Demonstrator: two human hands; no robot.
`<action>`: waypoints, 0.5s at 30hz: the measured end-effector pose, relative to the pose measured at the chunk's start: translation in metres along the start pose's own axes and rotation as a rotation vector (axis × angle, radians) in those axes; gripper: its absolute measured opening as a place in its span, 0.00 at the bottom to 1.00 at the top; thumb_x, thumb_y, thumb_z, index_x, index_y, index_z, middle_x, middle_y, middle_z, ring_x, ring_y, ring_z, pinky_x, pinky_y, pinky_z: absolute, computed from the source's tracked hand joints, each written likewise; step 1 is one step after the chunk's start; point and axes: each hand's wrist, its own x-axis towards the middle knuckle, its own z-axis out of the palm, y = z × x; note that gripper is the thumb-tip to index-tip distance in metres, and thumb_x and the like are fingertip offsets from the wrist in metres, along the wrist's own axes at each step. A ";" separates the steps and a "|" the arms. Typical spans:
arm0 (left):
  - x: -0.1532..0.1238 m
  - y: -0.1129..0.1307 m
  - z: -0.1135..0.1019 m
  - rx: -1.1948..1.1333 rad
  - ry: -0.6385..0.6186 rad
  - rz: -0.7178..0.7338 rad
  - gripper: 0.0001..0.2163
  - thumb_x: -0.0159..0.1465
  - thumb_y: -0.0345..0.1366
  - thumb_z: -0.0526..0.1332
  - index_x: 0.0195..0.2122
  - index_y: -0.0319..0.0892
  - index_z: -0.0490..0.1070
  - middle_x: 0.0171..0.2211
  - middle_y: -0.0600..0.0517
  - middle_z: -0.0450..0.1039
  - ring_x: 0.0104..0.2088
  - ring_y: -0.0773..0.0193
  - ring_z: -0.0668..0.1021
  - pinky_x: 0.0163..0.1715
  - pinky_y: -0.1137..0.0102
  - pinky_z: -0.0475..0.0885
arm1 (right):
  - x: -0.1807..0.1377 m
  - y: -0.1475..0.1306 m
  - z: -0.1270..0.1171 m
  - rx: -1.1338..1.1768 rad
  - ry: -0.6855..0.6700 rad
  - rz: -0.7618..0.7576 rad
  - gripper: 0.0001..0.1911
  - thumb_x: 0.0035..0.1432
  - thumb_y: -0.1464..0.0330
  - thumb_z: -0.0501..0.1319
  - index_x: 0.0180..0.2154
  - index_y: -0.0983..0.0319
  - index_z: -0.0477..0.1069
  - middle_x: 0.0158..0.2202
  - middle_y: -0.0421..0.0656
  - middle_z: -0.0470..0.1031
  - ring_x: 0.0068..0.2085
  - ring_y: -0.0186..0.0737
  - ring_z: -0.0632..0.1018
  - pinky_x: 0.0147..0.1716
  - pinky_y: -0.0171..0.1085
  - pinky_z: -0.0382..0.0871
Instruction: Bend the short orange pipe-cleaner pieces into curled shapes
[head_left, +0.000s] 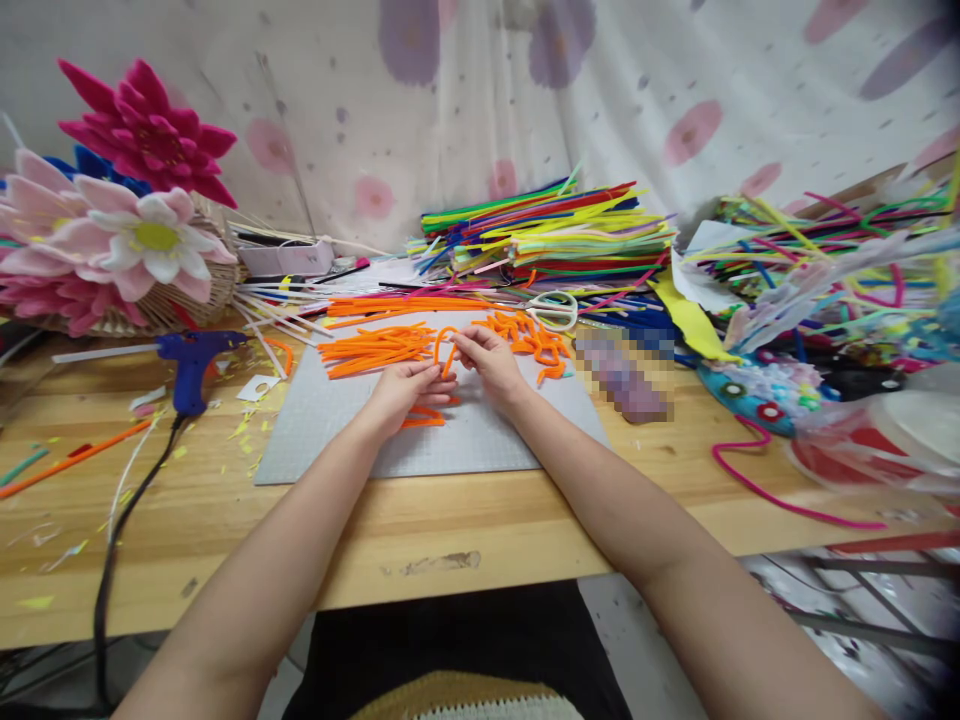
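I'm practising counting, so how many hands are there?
2: the left hand and the right hand, both holding a bent orange strip over the gray mat. No others show.

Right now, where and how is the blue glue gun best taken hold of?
Probably by its handle, from the near side: the handle points toward the near edge of the table, cord leaving its end, while the nozzle faces right. The left hand is nearer.

Orange pipe cleaners (pixel 375 350), grey mat (pixel 469 450)

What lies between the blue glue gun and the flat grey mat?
The head view shows holed white paper, yellow scraps, white sticks and an orange strip.
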 end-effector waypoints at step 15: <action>-0.003 0.002 -0.004 -0.036 -0.137 -0.115 0.06 0.54 0.30 0.64 0.32 0.33 0.73 0.31 0.45 0.77 0.29 0.66 0.79 0.24 0.79 0.74 | 0.001 0.002 0.000 0.005 -0.002 0.027 0.16 0.40 0.59 0.66 0.24 0.63 0.64 0.17 0.33 0.65 0.19 0.24 0.61 0.20 0.29 0.52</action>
